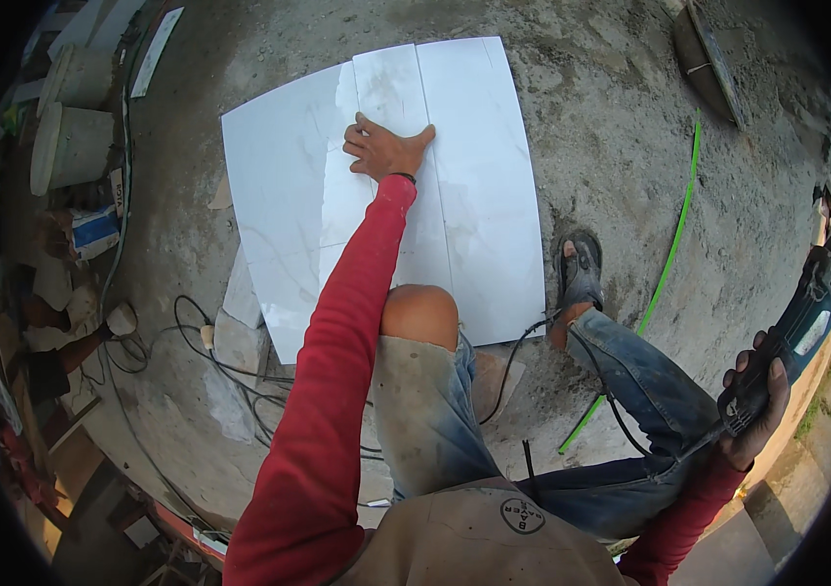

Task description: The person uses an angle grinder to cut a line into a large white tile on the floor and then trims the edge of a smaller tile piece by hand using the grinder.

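Observation:
My left hand [386, 146], at the end of a red sleeve, grips a narrow white tile strip [381, 83] across its width, thumb to the right and bent fingers to the left. The strip lies among larger white tile pieces [484, 195] on the ground. At the lower right my right hand [757, 400] is wrapped round a dark power tool [796, 322], held off to the side of the tiles, with a black cord near it. My bent knee [420, 317] is at the near edge of the tiles, and my sandalled foot [580, 273] is to their right.
A green strip [679, 215] lies on the rough concrete at the right. A round dark pan [708, 68] is at the upper right. Grey buckets [79, 146], cables [225, 366] and clutter line the left. A lighter ledge [806, 400] runs along the right.

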{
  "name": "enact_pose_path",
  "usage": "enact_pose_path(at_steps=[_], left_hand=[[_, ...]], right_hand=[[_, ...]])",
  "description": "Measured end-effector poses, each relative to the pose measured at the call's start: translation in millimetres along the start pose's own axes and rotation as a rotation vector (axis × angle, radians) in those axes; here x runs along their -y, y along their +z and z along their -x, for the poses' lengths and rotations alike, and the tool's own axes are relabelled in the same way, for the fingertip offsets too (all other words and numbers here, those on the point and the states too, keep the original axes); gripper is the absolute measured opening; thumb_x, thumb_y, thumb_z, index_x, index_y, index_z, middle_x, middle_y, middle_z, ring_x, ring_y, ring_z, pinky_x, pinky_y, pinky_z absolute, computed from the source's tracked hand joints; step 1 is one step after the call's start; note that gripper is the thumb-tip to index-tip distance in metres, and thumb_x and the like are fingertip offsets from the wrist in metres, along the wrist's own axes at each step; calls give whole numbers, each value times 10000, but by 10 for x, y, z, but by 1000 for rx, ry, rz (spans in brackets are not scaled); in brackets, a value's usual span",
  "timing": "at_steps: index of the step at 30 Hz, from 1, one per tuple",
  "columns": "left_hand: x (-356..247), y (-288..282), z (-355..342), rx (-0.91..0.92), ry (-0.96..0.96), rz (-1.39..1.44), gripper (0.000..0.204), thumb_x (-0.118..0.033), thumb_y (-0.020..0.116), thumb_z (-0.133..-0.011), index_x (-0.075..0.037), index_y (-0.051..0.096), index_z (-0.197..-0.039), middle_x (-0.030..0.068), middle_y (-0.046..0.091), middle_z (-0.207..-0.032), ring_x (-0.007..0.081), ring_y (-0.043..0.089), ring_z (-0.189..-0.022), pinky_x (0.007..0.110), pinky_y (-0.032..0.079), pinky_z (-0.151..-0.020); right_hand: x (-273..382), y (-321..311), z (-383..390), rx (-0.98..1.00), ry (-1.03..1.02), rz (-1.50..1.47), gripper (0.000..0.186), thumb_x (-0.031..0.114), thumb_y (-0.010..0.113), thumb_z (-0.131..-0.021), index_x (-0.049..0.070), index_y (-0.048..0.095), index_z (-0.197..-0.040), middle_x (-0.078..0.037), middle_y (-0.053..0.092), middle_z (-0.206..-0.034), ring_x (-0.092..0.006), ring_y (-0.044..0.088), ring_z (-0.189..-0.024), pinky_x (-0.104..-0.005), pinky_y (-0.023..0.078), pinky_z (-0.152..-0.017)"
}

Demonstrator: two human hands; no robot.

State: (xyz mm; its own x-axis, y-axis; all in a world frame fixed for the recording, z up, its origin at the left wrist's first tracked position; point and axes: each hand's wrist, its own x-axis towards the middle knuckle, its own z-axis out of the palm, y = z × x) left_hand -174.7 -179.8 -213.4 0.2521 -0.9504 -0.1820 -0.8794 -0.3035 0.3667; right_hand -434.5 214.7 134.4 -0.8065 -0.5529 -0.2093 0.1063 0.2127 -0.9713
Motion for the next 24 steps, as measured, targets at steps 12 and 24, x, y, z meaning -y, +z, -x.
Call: enact_pose_path(at_steps=[12,24], left_hand=[[4,43,-27,-23,7,-42,1245,-621,914,-563,-8,358,-1493,153,377,-1392,335,346,-1288,536,419,-938],[13,67,-29,-18,5,-33,1242,-650,894,-581,-6,354,-1496,182,362,-1418,358,333,-1310,568,412,-962]], right_hand=[[16,22,-41,90,19,-17,535,287,605,-1004,-56,495,-1400,-129,604,-1278,-133,597,-912,-254,539,-669],[5,53,-44,102,26,-15,510,278,590,-1016,-72,500,-1374,-142,602,-1263,-138,601,-922,-253,545,-669]])
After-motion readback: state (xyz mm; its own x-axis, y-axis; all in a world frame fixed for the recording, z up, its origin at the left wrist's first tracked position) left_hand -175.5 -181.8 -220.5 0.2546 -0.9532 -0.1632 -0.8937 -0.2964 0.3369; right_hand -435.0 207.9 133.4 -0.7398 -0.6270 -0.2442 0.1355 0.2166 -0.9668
